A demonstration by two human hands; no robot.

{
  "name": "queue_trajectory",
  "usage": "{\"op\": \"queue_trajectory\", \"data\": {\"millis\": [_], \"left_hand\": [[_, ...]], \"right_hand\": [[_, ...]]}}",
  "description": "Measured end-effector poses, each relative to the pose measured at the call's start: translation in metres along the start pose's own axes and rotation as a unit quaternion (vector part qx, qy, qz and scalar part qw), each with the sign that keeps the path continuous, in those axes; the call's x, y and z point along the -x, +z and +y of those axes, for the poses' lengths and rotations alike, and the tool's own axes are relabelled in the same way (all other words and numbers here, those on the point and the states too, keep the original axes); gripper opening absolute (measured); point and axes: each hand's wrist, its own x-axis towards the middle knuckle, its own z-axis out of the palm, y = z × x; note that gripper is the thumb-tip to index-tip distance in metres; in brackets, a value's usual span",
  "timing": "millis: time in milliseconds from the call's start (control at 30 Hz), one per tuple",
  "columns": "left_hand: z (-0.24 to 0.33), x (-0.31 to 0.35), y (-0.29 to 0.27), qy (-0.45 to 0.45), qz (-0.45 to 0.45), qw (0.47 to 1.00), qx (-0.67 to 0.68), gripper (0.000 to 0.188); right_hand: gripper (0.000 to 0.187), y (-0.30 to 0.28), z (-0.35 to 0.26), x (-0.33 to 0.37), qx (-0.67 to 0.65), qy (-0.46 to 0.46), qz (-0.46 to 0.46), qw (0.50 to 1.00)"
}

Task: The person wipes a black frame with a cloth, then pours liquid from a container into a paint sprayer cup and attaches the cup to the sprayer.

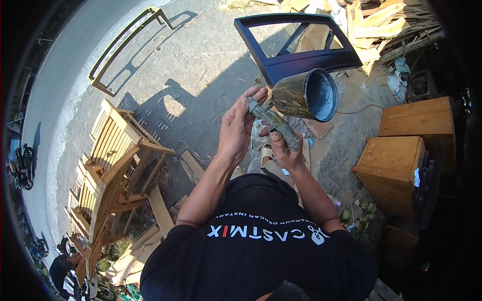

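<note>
A grey, paint-stained spray gun [273, 122] is held out in front of my chest. At its near-right end, my right hand [287, 150] grips the body, the fingers partly hidden beneath it. My left hand [242, 123] has its fingers closed about the far-left end, by the nozzle. Attached to the gun is a round cup [291, 96], tilted on its side with its open mouth facing right. Bluish-grey paint coats the inside of the cup, and dark, worn stains cover the outside.
Beyond the cup stands a glossy dark frame [311, 60] with a window-like opening. Wooden cabinets [389, 158] are at the right, slatted wooden chairs [108, 160] at the left. A thin wooden frame [123, 47] stands near the road [55, 105]. Scrap wood [379, 27] lies far right.
</note>
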Motion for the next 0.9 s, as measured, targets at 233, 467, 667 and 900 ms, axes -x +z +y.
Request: {"op": "queue_trajectory", "data": {"millis": [233,467,667,900], "left_hand": [[-0.003,-0.009,-0.008,0.012,-0.061,0.998,0.006,0.060],[-0.016,-0.010,-0.034,0.016,-0.056,0.991,0.120,0.060],[-0.048,-0.010,-0.057,-0.025,-0.020,0.988,0.150,0.054],[-0.068,-0.010,-0.081,-0.065,0.052,0.992,0.098,0.070]], "right_hand": [[0.041,0.004,-0.009,-0.006,-0.110,0.065,0.007,0.992],[0.042,0.003,0.005,-0.016,0.017,0.022,-0.056,0.998],[0.037,0.006,0.032,-0.013,0.036,0.081,-0.019,0.996],[0.035,0.000,0.052,-0.007,0.099,0.085,0.022,0.991]]}}
